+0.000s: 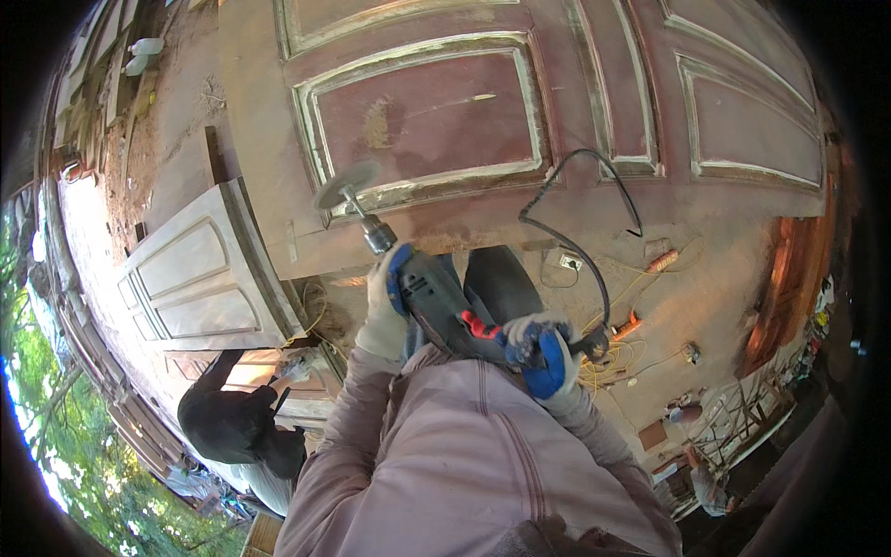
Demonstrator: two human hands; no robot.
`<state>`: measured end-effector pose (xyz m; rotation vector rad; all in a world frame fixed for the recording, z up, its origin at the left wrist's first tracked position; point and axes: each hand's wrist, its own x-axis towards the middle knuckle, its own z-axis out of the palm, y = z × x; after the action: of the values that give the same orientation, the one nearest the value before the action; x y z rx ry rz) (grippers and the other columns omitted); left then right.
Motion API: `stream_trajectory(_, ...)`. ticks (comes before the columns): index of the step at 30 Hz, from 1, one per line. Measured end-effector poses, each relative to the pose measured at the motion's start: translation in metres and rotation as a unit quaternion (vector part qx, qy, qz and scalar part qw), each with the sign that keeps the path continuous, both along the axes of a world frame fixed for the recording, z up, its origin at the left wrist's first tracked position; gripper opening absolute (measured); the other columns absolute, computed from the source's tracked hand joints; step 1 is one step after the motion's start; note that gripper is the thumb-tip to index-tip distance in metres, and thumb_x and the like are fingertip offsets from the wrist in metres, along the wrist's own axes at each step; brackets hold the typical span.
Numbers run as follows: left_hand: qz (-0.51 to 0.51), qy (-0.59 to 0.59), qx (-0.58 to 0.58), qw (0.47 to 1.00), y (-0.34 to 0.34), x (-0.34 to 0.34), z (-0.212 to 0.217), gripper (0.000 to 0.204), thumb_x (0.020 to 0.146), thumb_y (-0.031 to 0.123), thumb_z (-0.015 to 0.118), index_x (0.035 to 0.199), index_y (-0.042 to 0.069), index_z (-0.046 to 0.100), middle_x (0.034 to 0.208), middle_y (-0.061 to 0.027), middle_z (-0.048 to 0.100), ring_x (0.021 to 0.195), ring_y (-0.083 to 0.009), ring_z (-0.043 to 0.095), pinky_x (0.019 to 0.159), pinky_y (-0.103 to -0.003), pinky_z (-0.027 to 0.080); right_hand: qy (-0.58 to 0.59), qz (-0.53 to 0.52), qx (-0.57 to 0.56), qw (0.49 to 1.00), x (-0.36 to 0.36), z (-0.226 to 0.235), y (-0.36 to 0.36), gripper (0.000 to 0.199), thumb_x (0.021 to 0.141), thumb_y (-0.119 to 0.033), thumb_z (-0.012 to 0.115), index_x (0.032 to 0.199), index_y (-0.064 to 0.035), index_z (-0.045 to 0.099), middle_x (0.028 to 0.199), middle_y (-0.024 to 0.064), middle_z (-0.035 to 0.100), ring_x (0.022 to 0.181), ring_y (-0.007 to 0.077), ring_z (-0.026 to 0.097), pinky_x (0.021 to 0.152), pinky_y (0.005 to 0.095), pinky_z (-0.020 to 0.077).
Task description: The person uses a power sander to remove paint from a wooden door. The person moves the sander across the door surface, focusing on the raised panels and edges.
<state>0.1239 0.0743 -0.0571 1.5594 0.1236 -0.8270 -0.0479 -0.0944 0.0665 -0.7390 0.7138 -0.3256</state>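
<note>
The drill [444, 311] is in front of the wearer's torso in my head view, at the near edge of a large panelled door [427, 130]. Going left to right, I see a co-worker [227, 422] in a dark hood and a smaller panelled door [200, 278], then the drill's round disc [348, 188] at the big door's edge, though I can't tell whether they touch. Next I make out the gloved left hand [388, 299] gripping the drill's front, the gloved right hand [543, 357] closed around its rear, and a black cord [594, 265] curving up beyond.
</note>
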Motion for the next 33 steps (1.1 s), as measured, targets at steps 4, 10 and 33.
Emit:
stream_trajectory(4, -0.031, 0.042, 0.014, 0.999, -0.012, -0.024, 0.016, 0.031, 0.091, 0.020, 0.046, 0.114, 0.000, 0.055, 0.106, -0.0130, 0.060, 0.095, -0.0217, 0.060, 0.085, -0.033, 0.048, -0.054, 0.029, -0.018, 0.998, -0.020, 0.005, -0.016, 0.024, 0.088, -0.022, 0.051, 0.095, 0.0003, 0.049, 0.076, 0.0129, 0.054, 0.068, 0.0223, 0.053, 0.075, 0.0387, 0.0434)
stream_trajectory(10, -0.119, -0.081, 0.096, 0.985, -0.019, -0.021, 0.037, 0.034, 0.082, 0.011, 0.055, 0.112, -0.003, 0.054, 0.107, -0.0162, 0.060, 0.097, -0.0253, 0.059, 0.086, -0.034, 0.046, -0.071, 0.067, -0.013, 0.995, -0.018, -0.006, -0.020, 0.030, 0.086, -0.031, 0.056, 0.093, -0.0018, 0.052, 0.074, 0.0125, 0.055, 0.066, 0.0262, 0.053, 0.079, 0.0468, 0.0406)
stream_trajectory(33, -0.073, 0.097, -0.067, 0.990, -0.062, -0.026, 0.021, 0.030, 0.083, 0.017, 0.062, 0.106, -0.001, 0.059, 0.093, -0.0060, 0.060, 0.086, -0.0127, 0.058, 0.078, -0.024, 0.046, 0.154, -0.079, -0.046, 0.984, -0.015, 0.045, -0.002, 0.025, 0.094, -0.025, 0.037, 0.079, -0.0056, 0.043, 0.059, 0.0110, 0.048, 0.052, 0.0231, 0.046, 0.066, 0.0416, 0.0416)
